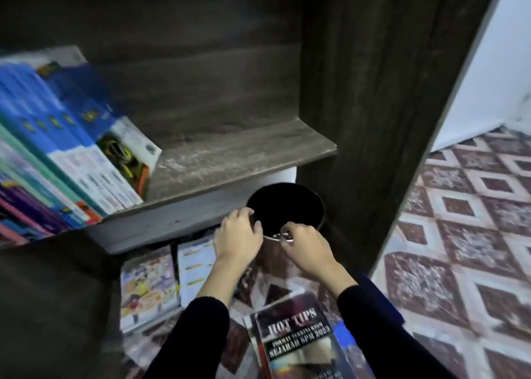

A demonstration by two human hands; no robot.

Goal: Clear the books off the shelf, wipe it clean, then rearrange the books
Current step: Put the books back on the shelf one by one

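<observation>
Both my hands were down at the near rim of the black bucket (321, 220), which stood on the floor (459, 235) under the shelf (244, 154); the shelf board covered its far edge. Its inside was only black, and I could not tell what it held.

My left hand (238, 230) sat at the bucket's near-left rim, fingers curled over the edge and gripping it. The fingertips dipped out of sight inside. My right hand (304, 245) was at the near-right rim, its fingers bent round a small shiny metal piece (280, 237) fixed there. The piece was too blurred and too covered by my fingers to name.

Above and to the left of the bucket, the books on the shelf (71, 149) leaned in a slanted row, blue, teal and purple, smeared by blur and cut off by the picture's left edge. The rest of the board, straight above the bucket, was bare and dusty.

Nearer to me than the bucket, a dark book titled HOT TIPS (296, 335) lay flat on the floor between my black sleeves, its lower part out of frame. Left of the bucket, under the shelf, lay bright illustrated books (149, 284), partly hidden by the board and by a dark shape in the lower left corner that I could not identify.
</observation>
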